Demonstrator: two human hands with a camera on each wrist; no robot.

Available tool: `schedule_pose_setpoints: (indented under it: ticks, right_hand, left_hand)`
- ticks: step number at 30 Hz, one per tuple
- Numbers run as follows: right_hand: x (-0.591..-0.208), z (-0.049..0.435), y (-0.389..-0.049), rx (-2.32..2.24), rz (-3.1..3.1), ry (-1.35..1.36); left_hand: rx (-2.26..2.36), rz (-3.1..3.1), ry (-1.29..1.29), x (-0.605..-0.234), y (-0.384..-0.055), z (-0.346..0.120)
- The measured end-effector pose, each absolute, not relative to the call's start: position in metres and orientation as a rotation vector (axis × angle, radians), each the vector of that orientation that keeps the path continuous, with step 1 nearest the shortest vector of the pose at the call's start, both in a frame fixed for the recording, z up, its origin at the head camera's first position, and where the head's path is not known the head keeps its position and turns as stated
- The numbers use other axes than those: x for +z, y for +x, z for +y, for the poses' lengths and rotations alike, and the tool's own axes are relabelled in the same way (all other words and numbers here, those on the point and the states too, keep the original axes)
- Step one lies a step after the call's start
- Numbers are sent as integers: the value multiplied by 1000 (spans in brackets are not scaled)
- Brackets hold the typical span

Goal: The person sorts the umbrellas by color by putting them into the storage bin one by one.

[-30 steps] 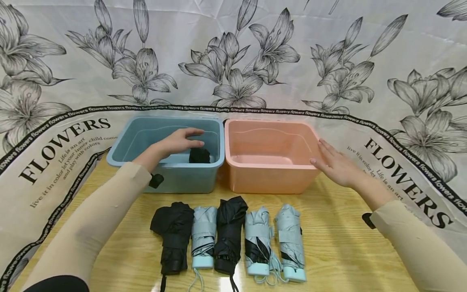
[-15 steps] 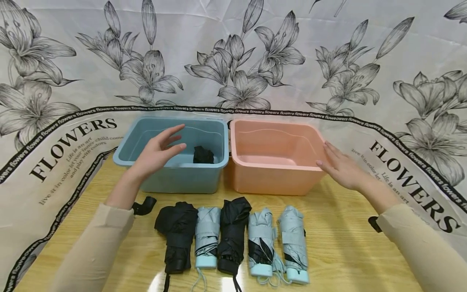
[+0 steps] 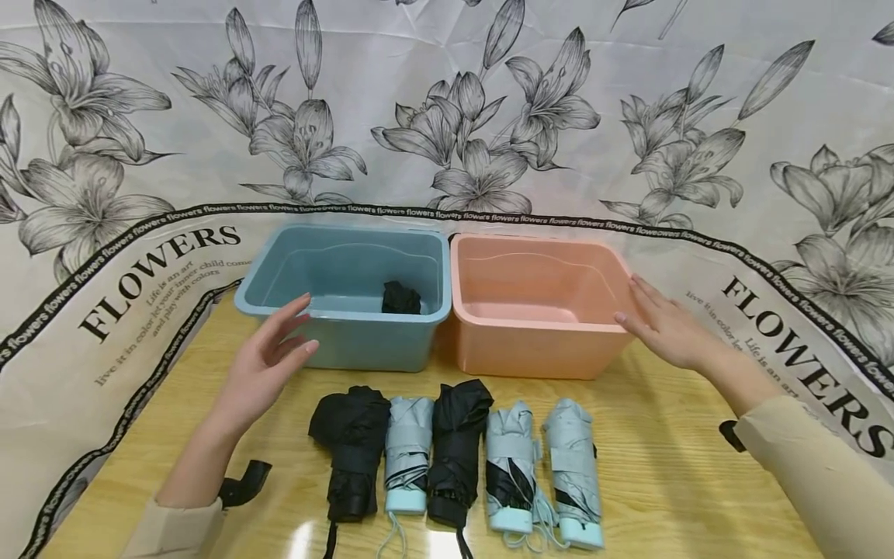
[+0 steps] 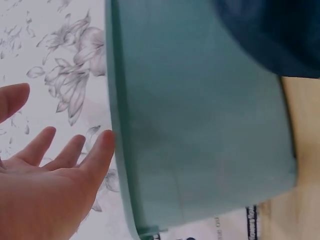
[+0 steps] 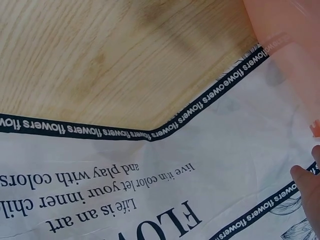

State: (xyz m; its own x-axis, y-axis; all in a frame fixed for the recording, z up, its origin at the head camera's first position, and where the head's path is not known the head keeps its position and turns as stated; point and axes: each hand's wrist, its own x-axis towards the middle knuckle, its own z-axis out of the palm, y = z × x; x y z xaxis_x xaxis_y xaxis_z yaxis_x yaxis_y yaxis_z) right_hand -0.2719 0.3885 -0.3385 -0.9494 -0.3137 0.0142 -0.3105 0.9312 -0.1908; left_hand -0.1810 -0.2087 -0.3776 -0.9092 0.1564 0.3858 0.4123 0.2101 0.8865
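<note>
My left hand (image 3: 261, 369), empty and with its fingers loosely spread, hovers in front of the blue bin (image 3: 366, 341) at its near left corner. Inside that bin, toward the right, lies a black bundle (image 3: 401, 298), partly hidden by the front wall. My right hand (image 3: 663, 322) rests with straight fingers against the right rim of the pink bin (image 3: 538, 353). On the table in front of the bins lie folded umbrellas in a row: a black one (image 3: 352, 450), a light blue one (image 3: 408, 450), another black one (image 3: 457, 450), and two more light blue ones (image 3: 511, 466) at the right.
The bins stand side by side on the wooden table (image 3: 670, 481), close to a white cloth (image 3: 545, 186) printed with flowers that hangs behind and spreads along both sides. Wrist cords trail from the umbrella handles toward the near edge.
My left hand has drawn back out of the blue bin, moving left and toward me, leaving the black bundle inside. The right hand stays at the pink bin's rim; the view has shifted slightly.
</note>
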Motion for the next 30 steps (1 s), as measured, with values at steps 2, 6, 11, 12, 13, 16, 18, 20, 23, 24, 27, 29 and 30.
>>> schedule_pose_setpoints:
  ticks: [2, 6, 11, 12, 13, 16, 18, 20, 23, 24, 27, 29, 30]
  right_hand:
    - [-339, 390, -272, -300, 3071, -492]
    - [-339, 393, -272, -291, 3070, -484]
    - [-339, 392, -274, -280, 3066, -487]
    - [-340, 392, -274, -277, 3065, -488]
    - [-340, 392, -274, -276, 3064, -491]
    - [-340, 391, -274, -277, 3060, -488]
    - [-340, 392, -273, -277, 3058, -486]
    - [-339, 392, -273, -281, 3059, -487]
    - [-339, 391, -273, -284, 3058, -487]
    - [-339, 391, -273, -286, 3058, -490]
    - [-338, 390, -273, -283, 3060, -485]
    - [-339, 390, -273, -283, 3061, -490]
    - [-339, 390, -274, -286, 3061, -487]
  left_hand:
    - [-1740, -2276, -554, -384, -175, -210]
    - [-1697, -2323, -589, -401, -168, -212]
    - [-1599, -2447, -637, -421, -160, -211]
    - [-1578, -2480, -640, -425, -158, -210]
    - [-1560, -2513, -643, -427, -157, -210]
    - [-1520, -2608, -650, -434, -154, -207]
    - [-1494, -2670, -650, -437, -153, -205]
    - [-1464, -2732, -644, -440, -153, -203]
    - [-1407, -2826, -632, -445, -153, -199]
    - [-1388, -2855, -631, -447, -154, -198]
    - [-1328, -2924, -653, -453, -155, -195]
    - [-1312, -2951, -678, -456, -156, -193]
    - [-1310, -2960, -689, -458, -157, -191]
